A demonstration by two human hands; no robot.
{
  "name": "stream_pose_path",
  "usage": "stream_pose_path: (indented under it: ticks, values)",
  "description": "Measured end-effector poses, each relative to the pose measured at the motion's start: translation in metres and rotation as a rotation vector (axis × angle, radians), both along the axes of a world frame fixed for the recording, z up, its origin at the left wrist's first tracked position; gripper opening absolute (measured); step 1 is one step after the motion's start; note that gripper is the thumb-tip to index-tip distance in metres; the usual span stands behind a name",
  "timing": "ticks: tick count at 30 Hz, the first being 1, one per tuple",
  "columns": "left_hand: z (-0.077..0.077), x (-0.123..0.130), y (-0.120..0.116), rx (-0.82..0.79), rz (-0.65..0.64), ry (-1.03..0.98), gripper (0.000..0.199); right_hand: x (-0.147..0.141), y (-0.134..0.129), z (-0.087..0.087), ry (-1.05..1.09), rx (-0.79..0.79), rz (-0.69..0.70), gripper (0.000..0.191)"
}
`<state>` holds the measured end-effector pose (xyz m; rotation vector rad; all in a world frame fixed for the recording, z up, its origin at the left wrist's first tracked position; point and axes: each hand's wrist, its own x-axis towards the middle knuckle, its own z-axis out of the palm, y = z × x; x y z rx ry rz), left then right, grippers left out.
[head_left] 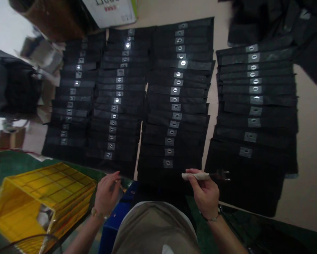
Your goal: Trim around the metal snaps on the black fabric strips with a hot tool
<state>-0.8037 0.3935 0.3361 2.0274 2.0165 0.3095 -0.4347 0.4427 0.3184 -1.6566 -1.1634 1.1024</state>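
Observation:
My right hand (207,195) is closed around the white handle of a thin tool (199,176), whose dark end carries two short metal prongs pointing right. It is held over the front of overlapping black fabric pieces (171,181). My left hand (108,192) hovers at the table's front edge, fingers curled in; a translucent patch shows by its palm, too blurred to name. The black pieces lie in several columns, each with a small clear patch bearing a pale mark. In the right column, the front piece (245,180) has its patch (245,152) near its upper edge.
A yellow plastic crate (39,187) lies tipped on the green floor at left, with a blue container (114,224) beside it. More black material (280,24) is piled at the back right. A white printed box (110,12) stands at the back.

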Motion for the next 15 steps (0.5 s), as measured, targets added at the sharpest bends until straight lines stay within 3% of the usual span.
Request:
stream_pose_path:
  ticks: [4, 9, 12, 15]
  values:
    - [-0.005, 0.002, -0.032, -0.012, 0.006, -0.057, 0.014, -0.006, 0.008, 0.005, -0.058, 0.08, 0.003, 0.014]
    - [-0.013, -0.005, -0.044, 0.01, -0.042, -0.105, 0.013, -0.035, 0.082, 0.023, -0.124, 0.455, 0.004, 0.014]
    - [-0.022, -0.025, -0.06, 0.011, -0.047, -0.129, 0.013, -0.056, 0.123, 0.007, -0.23, 0.601, 0.01, 0.01]
    - [-0.032, -0.055, -0.079, -0.023, -0.029, -0.155, 0.016, -0.068, 0.143, -0.02, -0.39, 0.536, 0.049, 0.013]
